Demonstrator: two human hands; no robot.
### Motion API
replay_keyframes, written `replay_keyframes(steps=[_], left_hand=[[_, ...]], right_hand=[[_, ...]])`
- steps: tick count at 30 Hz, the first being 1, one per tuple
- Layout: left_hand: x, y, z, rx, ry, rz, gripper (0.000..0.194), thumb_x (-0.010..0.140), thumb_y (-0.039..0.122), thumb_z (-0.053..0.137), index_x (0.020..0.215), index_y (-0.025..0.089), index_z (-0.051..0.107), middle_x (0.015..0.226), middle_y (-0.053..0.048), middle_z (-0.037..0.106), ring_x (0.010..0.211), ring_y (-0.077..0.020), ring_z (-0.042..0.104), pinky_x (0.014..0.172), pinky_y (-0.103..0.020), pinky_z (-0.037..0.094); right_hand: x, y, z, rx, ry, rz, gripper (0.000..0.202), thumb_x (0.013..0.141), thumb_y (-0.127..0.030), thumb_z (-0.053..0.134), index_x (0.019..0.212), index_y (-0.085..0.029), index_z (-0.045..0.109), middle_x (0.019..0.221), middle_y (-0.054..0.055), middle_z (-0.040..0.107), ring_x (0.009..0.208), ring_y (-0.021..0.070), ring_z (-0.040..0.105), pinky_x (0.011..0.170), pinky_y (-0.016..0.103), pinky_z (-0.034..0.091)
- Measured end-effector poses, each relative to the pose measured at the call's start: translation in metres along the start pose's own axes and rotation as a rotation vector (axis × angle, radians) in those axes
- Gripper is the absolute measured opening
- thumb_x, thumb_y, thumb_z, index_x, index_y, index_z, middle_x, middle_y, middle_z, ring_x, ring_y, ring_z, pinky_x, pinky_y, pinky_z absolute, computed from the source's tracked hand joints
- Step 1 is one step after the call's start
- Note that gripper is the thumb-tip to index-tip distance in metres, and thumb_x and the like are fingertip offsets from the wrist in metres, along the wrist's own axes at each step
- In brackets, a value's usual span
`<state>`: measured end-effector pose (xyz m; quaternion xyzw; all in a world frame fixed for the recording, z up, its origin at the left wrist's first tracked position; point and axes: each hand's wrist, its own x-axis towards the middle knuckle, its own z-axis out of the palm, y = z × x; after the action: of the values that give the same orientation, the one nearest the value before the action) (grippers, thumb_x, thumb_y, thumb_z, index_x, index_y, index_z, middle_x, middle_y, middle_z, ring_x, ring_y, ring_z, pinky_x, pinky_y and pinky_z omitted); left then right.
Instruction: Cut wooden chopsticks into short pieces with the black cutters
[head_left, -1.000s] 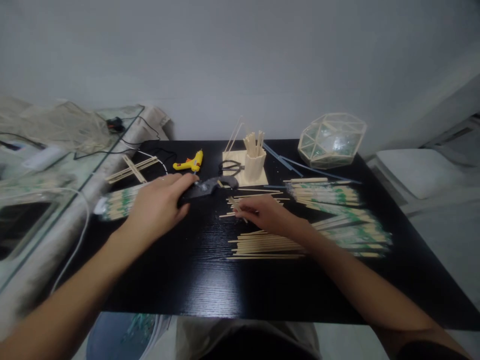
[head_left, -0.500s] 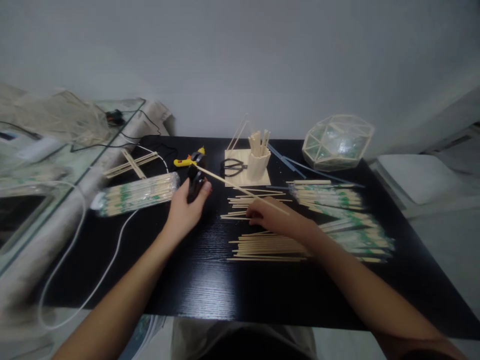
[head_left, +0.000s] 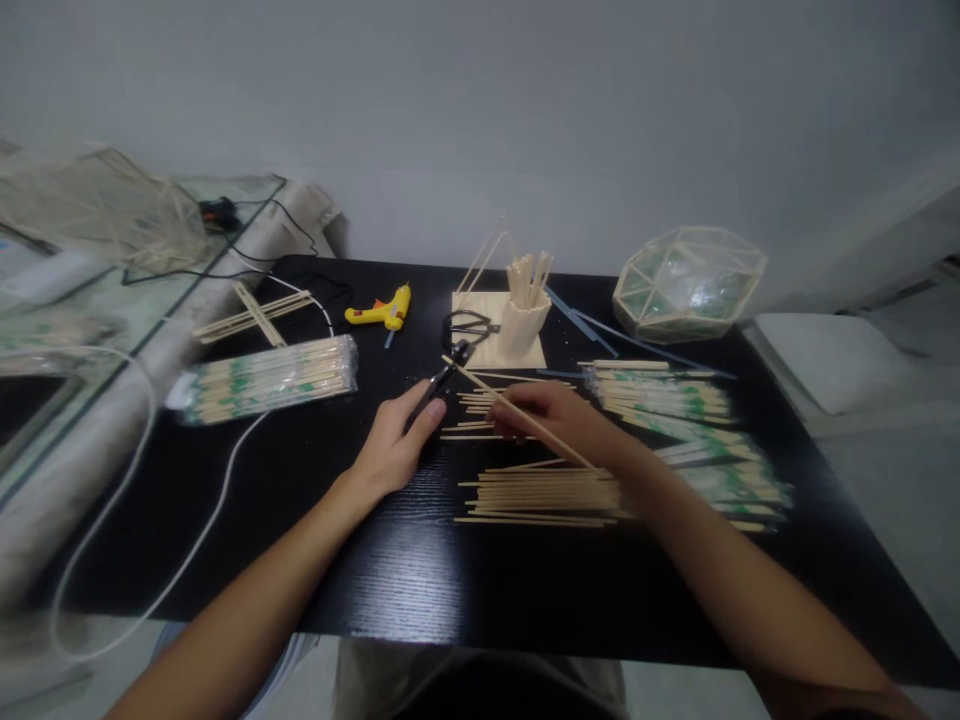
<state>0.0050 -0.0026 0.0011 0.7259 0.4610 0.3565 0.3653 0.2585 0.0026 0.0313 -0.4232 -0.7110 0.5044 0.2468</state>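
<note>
My left hand point(head_left: 401, 435) is wrapped round the handles of a dark cutting tool point(head_left: 442, 377), whose head points up and right. A long thin wooden stick point(head_left: 540, 430) slants from the tool's head down to the right. My right hand point(head_left: 544, 415) has its fingers closed round this stick; its fingertips are partly hidden. Under and beside that hand lie short loose sticks point(head_left: 476, 405). Nearer the front is a row of longer sticks point(head_left: 540, 492). Behind, a wooden holder point(head_left: 521, 325) full of sticks stands on a wooden base point(head_left: 480, 355).
A yellow glue gun point(head_left: 390, 308) and bagged sticks point(head_left: 274, 378) lie left, near crossed sticks point(head_left: 259, 315) and a white cable point(head_left: 232, 490). More bagged sticks point(head_left: 727, 470) lie right. A geometric frame point(head_left: 686, 285) stands at the back right of the black table point(head_left: 375, 585).
My left hand and the cutting tool have moved right, away from in front of the glue gun. The stick now slants more steeply, and my right hand has shifted slightly.
</note>
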Motion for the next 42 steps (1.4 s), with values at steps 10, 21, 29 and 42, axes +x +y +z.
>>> replay_keyframes(steps=[10, 21, 29, 42], left_hand=[[-0.006, 0.007, 0.009, 0.246, -0.114, 0.011, 0.035, 0.101, 0.054, 0.047, 0.092, 0.02, 0.053, 0.074, 0.001, 0.058, 0.068, -0.0168, 0.056, 0.066, -0.029, 0.038], [-0.009, 0.009, 0.01, 0.306, -0.025, -0.043, 0.035, 0.097, 0.055, 0.05, 0.097, 0.02, 0.055, 0.08, -0.002, 0.064, 0.072, -0.0203, 0.06, 0.069, -0.031, 0.041], [-0.01, 0.011, 0.011, 0.294, -0.007, -0.043, 0.033, 0.097, 0.053, 0.051, 0.098, 0.02, 0.055, 0.081, -0.001, 0.064, 0.072, -0.0194, 0.058, 0.069, -0.031, 0.04], [-0.012, 0.012, 0.011, 0.251, -0.041, 0.019, 0.032, 0.099, 0.051, 0.051, 0.102, 0.02, 0.057, 0.085, -0.002, 0.064, 0.076, -0.0191, 0.059, 0.072, -0.031, 0.042]], right_hand=[[-0.009, -0.024, 0.019, 0.107, 0.217, -0.056, 0.015, 0.097, -0.03, 0.065, 0.092, -0.017, 0.069, 0.078, 0.001, 0.069, 0.067, 0.014, 0.062, 0.064, 0.026, 0.051], [-0.01, -0.009, 0.037, -0.193, 0.52, -0.234, 0.01, 0.1, -0.024, 0.062, 0.098, -0.019, 0.07, 0.082, 0.002, 0.077, 0.07, 0.0159, 0.07, 0.067, 0.026, 0.049], [-0.011, -0.01, 0.038, -0.347, 0.548, -0.31, 0.013, 0.101, -0.023, 0.058, 0.099, -0.019, 0.07, 0.088, 0.006, 0.078, 0.073, 0.0184, 0.07, 0.07, 0.029, 0.051], [-0.013, -0.016, 0.036, -0.238, 0.441, -0.284, 0.028, 0.103, -0.022, 0.051, 0.076, -0.021, 0.06, 0.066, -0.001, 0.063, 0.057, 0.0133, 0.055, 0.062, 0.026, 0.043]])
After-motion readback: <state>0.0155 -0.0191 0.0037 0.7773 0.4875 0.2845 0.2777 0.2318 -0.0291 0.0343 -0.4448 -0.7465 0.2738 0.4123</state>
